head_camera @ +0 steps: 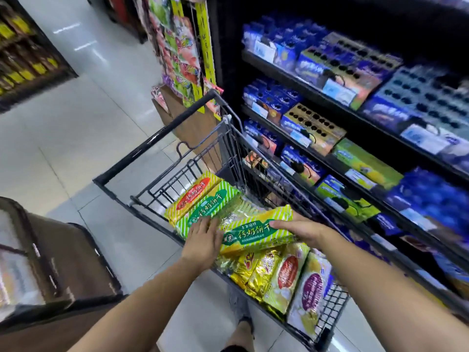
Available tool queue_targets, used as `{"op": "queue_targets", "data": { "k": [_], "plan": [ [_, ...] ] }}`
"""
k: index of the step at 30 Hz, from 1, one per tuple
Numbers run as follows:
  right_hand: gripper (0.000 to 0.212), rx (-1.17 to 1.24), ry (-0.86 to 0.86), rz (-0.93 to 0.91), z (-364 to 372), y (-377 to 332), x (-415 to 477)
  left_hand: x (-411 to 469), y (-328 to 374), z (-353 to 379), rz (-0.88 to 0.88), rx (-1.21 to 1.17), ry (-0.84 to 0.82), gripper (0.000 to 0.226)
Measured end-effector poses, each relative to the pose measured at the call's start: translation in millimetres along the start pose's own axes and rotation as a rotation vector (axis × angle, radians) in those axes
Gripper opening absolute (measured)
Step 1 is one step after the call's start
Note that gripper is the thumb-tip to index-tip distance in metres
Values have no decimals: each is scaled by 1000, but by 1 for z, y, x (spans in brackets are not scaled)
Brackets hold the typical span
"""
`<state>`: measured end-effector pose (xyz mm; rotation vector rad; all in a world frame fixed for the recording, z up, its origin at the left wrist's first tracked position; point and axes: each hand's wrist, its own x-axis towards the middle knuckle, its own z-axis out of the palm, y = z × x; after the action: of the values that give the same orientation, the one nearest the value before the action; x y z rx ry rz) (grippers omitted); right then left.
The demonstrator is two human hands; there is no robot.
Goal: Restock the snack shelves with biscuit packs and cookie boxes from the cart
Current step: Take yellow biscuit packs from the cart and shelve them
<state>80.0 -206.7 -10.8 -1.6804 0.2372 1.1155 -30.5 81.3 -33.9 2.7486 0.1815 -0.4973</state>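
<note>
Fig.: R hand's (297, 228) fingers clamp green biscuit pack (256, 233) above cart (154, 138). L hand (203, 240) flat against it, fingers straight.

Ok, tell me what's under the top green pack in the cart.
Under the top green pack, gold foil packs stick out at its near edge. What lies beneath its middle, and the cart floor, is covered.

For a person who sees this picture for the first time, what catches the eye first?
First, the green-and-yellow striped biscuit pack, held between the left hand and the right hand above the cart. Next, the blue cookie boxes filling the shelves on the right.
</note>
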Motion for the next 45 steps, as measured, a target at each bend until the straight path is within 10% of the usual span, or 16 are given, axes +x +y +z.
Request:
{"op": "queue_targets", "data": {
  "k": [11,18,23,30,39,45],
  "plan": [
    [59,461,306,-205,-89,135,-247,-81,224,5,-117,-1042,-359,64],
    [84,435,687,-212,-118,253,-418,-165,395,50,134,-871,-562,41],
    [142,594,957,-194,-137,342,-514,-228,507,77,224,-722,-623,51],
    [130,873,1250,-197,-135,423,-605,-295,617,108,405,-583,-764,78],
    [113,1090,1427,-192,-132,470,-679,-336,718,141,653,-517,-934,53],
    [55,1098,1628,-115,-145,494,-709,-365,774,171,738,-482,-1004,32]
  ]
}}
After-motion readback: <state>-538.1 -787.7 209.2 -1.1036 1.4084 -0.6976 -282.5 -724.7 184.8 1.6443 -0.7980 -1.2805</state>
